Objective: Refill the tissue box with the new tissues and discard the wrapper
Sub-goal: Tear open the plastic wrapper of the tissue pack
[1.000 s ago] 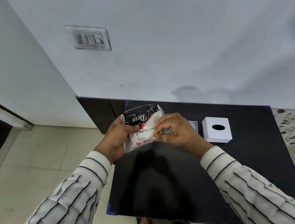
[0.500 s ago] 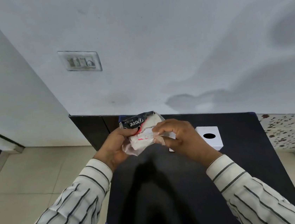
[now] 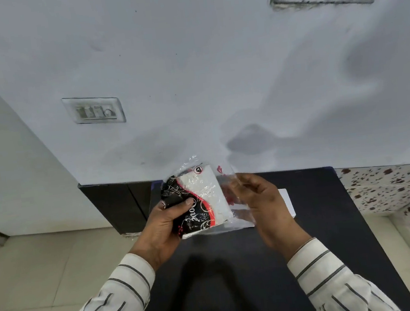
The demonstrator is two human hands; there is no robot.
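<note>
Tissue pack [image 3: 199, 202], a white stack in a clear wrapper with a black and red printed band, is held in the air above the near-left part of a black table [image 3: 333, 217], in front of a pale wall. The left hand [image 3: 165, 223] is clamped around the printed end, thumb pressed on top. A second ago both hands pinched the sealed pack close together; now the right hand [image 3: 260, 200] has pulled away to the right, fingers closed on a loose flap of clear wrapper [image 3: 229, 178] that stretches out from the stack. This suggests the wrapper is torn open and the tissues can soon slide out. The white tissue box [image 3: 287, 202] sits on the table, mostly hidden behind the right hand, not yet refilled.
</note>
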